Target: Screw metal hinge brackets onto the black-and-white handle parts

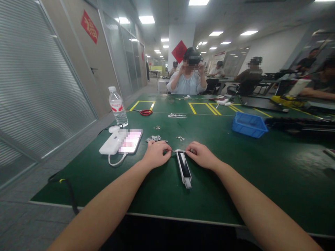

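A slim white-framed device with a dark glossy face (184, 165) lies on the green table, its metallic narrow end pointing at me. At its far end, my left hand (157, 153) is closed in a pinch on a small thin metal-looking piece that I cannot make out. My right hand (201, 154) is closed too, its fingertips at the device's far right corner; whatever they hold is hidden. Small metal rings (180, 138) lie just beyond my hands. Grey metal pieces (154, 138) sit behind my left hand, with more small rings (157, 127) farther back.
At left are a water bottle (117, 108), a white power bank (110, 143) and a cabled phone (131, 141). Red-handled scissors (146, 112) and thin metal strips (177, 115) lie farther back. A blue bin (249, 125) stands right. A person (187, 78) sits opposite.
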The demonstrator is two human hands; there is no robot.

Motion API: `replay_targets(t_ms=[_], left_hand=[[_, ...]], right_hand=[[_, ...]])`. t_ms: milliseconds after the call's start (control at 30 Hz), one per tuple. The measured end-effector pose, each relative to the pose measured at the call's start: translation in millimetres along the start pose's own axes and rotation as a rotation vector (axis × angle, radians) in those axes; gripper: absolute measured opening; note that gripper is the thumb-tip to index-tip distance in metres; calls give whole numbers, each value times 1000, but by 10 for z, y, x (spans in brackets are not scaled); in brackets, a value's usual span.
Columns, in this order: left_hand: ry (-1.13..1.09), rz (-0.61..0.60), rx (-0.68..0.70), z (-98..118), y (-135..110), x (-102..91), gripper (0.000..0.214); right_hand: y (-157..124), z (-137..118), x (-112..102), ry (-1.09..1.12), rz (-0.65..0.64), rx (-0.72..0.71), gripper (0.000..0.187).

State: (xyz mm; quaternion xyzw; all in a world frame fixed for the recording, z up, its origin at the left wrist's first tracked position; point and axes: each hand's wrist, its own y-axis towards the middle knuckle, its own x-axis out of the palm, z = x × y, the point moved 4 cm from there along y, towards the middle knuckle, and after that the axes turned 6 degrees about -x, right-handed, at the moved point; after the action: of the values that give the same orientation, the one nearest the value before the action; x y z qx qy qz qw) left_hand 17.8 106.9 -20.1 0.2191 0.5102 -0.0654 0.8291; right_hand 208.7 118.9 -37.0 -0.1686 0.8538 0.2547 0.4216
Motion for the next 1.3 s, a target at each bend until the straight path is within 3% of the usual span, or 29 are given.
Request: replay_targets(t_ms=[1300], left_hand=[[21,-80,-50,-20,29,67,13]], right_hand=[[0,24,25,-29,2,-25,16]])
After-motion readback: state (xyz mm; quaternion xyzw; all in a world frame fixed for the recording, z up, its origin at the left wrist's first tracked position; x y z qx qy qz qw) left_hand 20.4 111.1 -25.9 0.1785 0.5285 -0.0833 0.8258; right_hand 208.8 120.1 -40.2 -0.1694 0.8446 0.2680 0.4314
